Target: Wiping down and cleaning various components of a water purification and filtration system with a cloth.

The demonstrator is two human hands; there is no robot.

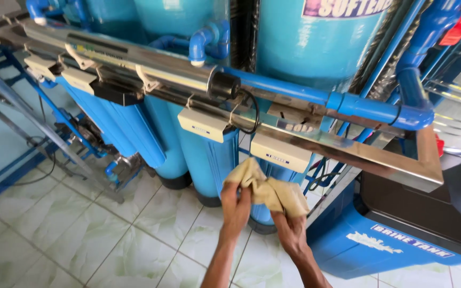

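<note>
My left hand [236,210] and my right hand [290,230] both grip a crumpled tan cloth [267,188], held up in front of me at the lower middle of the head view. The cloth sits just below a cream rectangular control box [280,153] that hangs from a long steel frame rail [348,152]. Behind the cloth stand tall blue cylindrical filter housings [204,165]. A shiny steel tube with a black end cap [222,85] runs along the frame above.
A blue tank with a black lid [401,224] stands at the right. Large turquoise tanks [316,48] and blue pipes [369,109] fill the back. A pump and cables [89,138] lie at the left on the pale green tiled floor [108,234].
</note>
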